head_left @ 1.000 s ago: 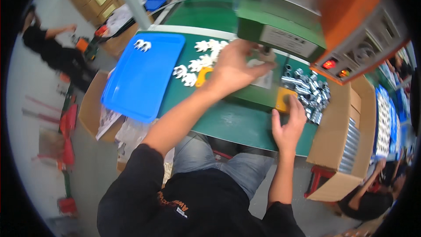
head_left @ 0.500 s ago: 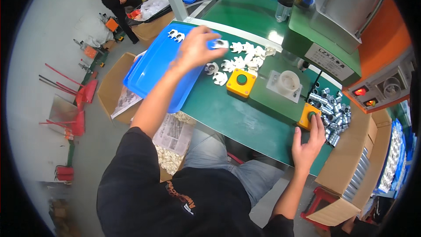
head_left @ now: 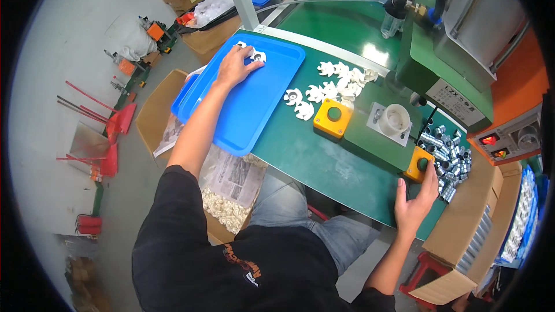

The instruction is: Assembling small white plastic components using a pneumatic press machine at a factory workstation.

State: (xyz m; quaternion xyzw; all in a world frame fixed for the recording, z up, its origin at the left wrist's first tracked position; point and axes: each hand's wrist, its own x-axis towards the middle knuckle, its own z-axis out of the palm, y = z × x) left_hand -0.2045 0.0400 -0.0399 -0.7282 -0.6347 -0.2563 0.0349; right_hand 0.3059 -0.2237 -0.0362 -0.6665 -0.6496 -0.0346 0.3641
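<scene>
My left hand (head_left: pixel 234 68) is over the far part of a blue tray (head_left: pixel 243 121), thumb and fingers closed around a white lobed plastic part (head_left: pixel 258 57) with a dark round centre. Another white part is at the tray's far edge, partly hidden by my fingers. Fingers stretched and thumb apart, my right hand (head_left: pixel 413 205) rests beside the right yellow button box (head_left: pixel 417 164), its fingertips close to the dark button. I cannot tell whether they touch it.
Loose white lobed parts (head_left: pixel 347 84) lie right of the tray, behind the left yellow button box (head_left: pixel 332 118). A green press (head_left: pixel 445 69) stands over a round white fixture (head_left: pixel 395 120). Metal sleeves (head_left: pixel 451 156) are heaped at right, beside an open cardboard box (head_left: pixel 462 225).
My left hand has carried the white part from above the bench leftward onto the tray's far part. My right hand stays by the right button box. The whole view has shifted slightly.
</scene>
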